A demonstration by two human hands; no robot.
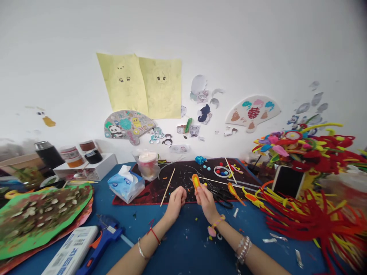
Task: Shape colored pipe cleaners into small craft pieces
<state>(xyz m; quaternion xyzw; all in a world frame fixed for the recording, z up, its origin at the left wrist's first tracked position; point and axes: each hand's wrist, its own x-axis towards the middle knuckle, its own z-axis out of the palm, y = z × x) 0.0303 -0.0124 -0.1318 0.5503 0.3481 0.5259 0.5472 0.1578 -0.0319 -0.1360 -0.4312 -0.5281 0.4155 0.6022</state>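
My right hand (205, 198) pinches an orange and yellow fuzzy pipe-cleaner petal (195, 180), which points upward from the fingers. Just to its left, my left hand (177, 200) is curled closed, and whatever its fingers may hold is hidden. Both hands are above the front edge of a dark mat (183, 172). Black scissors (223, 198) lie right of my right hand. Beyond them is another orange and yellow petal (235, 192) with a stem. A thin wooden stick (168, 187) rests left of my left hand.
At the right are a pile of red and yellow pipe cleaners (318, 217) and a phone (287, 182). A tissue pack (126, 184) and a blue glue gun (103, 242) lie left. A ring of pompoms (223, 171) sits at the back, before a white wall.
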